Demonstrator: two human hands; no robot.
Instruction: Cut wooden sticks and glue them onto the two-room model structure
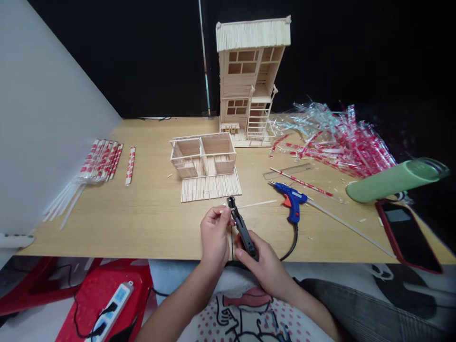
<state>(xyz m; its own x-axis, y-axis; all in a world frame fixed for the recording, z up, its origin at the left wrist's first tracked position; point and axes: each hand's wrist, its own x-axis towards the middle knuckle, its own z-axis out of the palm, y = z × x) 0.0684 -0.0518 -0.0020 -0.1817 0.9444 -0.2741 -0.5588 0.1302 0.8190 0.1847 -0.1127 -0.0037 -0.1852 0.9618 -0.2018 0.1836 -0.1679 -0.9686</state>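
Near the front edge of the table, my right hand [265, 259] is wrapped round the handles of black pliers [242, 230], whose head points away from me. My left hand [215, 232] is closed in a pinch beside the jaws, on a thin wooden stick [258, 204]. The stick runs from the jaws out to the right; whether the jaws touch it I cannot tell. Just beyond my hands stands a small roofless house model [203, 152] made of sticks, with a slatted floor [212, 187] in front.
A taller stick house [238, 85] stands at the back. To the right lie a blue glue gun [294, 199], a ruler [288, 171], torn wrappers [356, 137], a green cylindrical container [388, 180] and a phone [409, 237]. Wrapped chopsticks [101, 159] lie left.
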